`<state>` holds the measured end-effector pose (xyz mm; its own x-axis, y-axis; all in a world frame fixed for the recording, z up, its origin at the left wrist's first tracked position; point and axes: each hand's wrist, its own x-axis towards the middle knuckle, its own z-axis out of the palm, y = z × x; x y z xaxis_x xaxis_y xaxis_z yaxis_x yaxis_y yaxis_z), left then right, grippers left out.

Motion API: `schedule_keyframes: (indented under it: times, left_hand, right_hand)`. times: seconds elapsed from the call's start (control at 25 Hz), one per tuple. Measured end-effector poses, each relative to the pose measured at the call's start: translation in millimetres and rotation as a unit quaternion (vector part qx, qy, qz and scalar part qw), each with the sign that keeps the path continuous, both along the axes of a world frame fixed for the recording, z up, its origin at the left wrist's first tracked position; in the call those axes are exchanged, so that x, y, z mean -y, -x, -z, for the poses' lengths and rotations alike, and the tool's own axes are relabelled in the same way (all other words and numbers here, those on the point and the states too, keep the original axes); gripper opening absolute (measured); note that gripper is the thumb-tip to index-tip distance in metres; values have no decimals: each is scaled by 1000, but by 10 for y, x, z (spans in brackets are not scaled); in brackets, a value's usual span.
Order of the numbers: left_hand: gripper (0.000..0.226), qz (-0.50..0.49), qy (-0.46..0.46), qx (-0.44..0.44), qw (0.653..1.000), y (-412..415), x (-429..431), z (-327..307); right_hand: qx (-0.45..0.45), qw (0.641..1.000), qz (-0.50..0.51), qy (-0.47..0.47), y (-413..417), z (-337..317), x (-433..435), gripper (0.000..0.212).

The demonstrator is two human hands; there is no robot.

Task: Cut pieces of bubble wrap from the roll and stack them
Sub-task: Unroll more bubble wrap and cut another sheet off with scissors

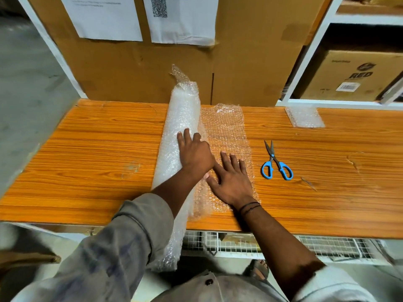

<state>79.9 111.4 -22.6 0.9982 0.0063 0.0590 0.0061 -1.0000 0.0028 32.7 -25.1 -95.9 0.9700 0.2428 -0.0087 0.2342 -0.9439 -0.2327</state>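
The clear bubble-wrap roll [181, 131] lay front-to-back on the orange wooden desk [87, 160], with the left hand [194, 153] flat upon it. The right hand [231, 179], fingers spread, pressed the unrolled sheet [226, 131]. The blue-handled scissors [275, 164] lay to its right.

Bare table [91, 149] left; scissors [276, 163] right.

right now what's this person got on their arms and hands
Both hands are bare, with no gloves. The left hand comes out of a faded grey sleeve, smudged with darker marks and pushed up the forearm. The right hand has thin black cords round its wrist, and its pale grey sleeve is pushed further up.
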Motion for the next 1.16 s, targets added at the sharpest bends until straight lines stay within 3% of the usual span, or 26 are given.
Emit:
schedule_keyframes:
  times: [0.2, 0.44, 0.84, 0.96, 1.04, 1.08, 1.16]
  left_hand:
    - [49, -46, 145, 56, 987, -189, -444, -101]
    - [20, -96, 227, 95, 965, -48, -1036, -223]
    - [22, -176, 267, 84, 944, 82, -1402, -397]
    - [51, -83, 200, 98, 971, 234, -1185, -523]
    - [43, 20, 118, 91, 989, 367, -910, -427]
    - [43, 42, 91, 59, 993, 400, -813, -304]
    - [65, 13, 35, -21, 999, 404, -797, -27]
  right_hand:
    - [0, 1000, 14, -5, -4, -1, -2, 74]
    - [-1, 1000, 9, -2, 3, 3, 11, 75]
    - [6, 1000, 17, 3, 28, 7, 87, 74]
    - [1, 1000, 24, 7, 50, 8, 166, 74]
    - [-3, 1000, 24, 8, 53, 1, 155, 74]
    - [-4, 1000, 25, 7, 52, -6, 146, 74]
    - [-5, 1000, 25, 7, 62, -15, 141, 74]
